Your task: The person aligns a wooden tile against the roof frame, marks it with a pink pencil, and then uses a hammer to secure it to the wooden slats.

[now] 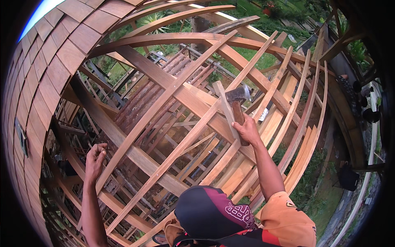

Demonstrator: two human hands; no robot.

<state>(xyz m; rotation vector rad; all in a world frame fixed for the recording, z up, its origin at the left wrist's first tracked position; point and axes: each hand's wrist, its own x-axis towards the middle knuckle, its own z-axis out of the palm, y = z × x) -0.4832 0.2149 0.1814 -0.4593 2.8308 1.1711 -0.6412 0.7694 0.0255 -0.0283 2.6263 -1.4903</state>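
My right hand (247,129) is closed around the brown wooden handle of a hatchet (238,94), whose dark steel head has a brighter edge at the right. A short, flat wooden strip (226,108) stands along the handle, and my thumb reaches its edge; whether I grip it too is unclear. Both are above the crossing timber battens (193,133). To the left, my left hand (95,161) is raised beside a long curved batten (135,131). Its fingers are curled with thumb and forefinger together; anything between them is too small to make out.
Overlapping wooden shingles (53,61) cover the curved roof at left. Thick curved rafters (152,164) cross the battens, with open gaps between them. Rusty corrugated sheets (144,101) lie below. Grass (263,57) shows beyond. A dark cap with a maroon panel (214,210) fills the lower middle.
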